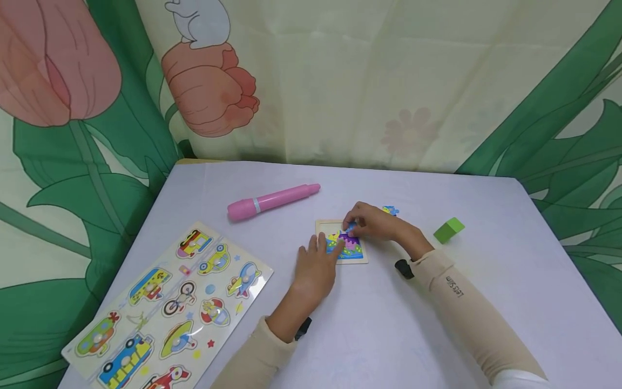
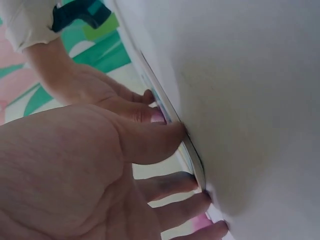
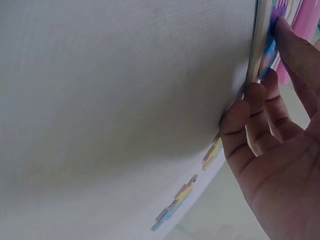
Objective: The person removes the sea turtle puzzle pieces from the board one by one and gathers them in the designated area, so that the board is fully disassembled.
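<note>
A small jigsaw puzzle in a wooden frame (image 1: 352, 262) lies on the table, its lower part filled with yellow, purple and blue pieces. My left hand (image 1: 315, 270) rests at the frame's left side with fingers spread; in the left wrist view the thumb and fingertips touch its edge. At the frame's upper right, my right hand (image 1: 373, 221) pinches a blue puzzle piece (image 1: 351, 228), mostly covered by the fingers. Beyond that hand lies a loose puzzle piece (image 1: 391, 210). Two loose pieces show in the right wrist view, a nearer one (image 3: 212, 152) and a farther one (image 3: 175, 202).
A large vehicle puzzle board (image 1: 201, 313) covers the table's left front. Behind the small frame lies a pink pen-shaped toy (image 1: 277, 201). A green block (image 1: 449, 230) stands to the right of the right hand. A printed curtain (image 1: 340, 81) hangs behind the table.
</note>
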Motion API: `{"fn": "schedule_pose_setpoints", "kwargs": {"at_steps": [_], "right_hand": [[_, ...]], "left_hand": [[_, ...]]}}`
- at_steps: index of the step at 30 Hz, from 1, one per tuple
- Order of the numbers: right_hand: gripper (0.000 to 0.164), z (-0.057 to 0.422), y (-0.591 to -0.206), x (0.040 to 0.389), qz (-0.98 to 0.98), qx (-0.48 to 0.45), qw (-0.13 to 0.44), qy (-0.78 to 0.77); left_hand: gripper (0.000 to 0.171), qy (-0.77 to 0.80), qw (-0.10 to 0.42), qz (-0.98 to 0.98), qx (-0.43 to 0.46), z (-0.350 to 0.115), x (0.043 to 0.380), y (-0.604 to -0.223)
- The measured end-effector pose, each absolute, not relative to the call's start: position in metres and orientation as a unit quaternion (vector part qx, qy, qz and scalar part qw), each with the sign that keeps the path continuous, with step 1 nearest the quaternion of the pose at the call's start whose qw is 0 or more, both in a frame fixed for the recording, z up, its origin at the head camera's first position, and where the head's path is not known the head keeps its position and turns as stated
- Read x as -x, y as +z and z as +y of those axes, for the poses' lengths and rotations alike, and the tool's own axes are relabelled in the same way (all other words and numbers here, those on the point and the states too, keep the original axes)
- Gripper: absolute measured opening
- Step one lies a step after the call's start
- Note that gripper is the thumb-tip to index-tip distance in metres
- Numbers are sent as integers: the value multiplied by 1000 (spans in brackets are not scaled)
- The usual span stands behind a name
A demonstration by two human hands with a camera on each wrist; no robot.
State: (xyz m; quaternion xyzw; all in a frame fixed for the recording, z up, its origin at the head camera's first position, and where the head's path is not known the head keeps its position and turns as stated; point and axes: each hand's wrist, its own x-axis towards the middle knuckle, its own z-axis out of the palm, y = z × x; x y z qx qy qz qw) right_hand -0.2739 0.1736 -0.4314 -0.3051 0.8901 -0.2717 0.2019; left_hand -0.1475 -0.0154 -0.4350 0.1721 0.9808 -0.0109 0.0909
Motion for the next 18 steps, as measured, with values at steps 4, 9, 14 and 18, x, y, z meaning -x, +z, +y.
{"fn": "schedule_pose_setpoints", "kwargs": {"at_steps": [4,9,14,18], "right_hand": [[8,176,-433,274,886,311,198,-282],[9,176,-433,273,887,310,194,-283],[25,174,-431,270,895,287,194,-280],[30,175,-430,266,899,270,189,-289]], "left_hand": [[61,-32,101,980,-167,-11,147,-434],[60,-44,103,981,-158,-7,147,-435],[58,-50,105,981,-154,-5,147,-436],[58,-50,105,982,-152,-3,146,-435]]}}
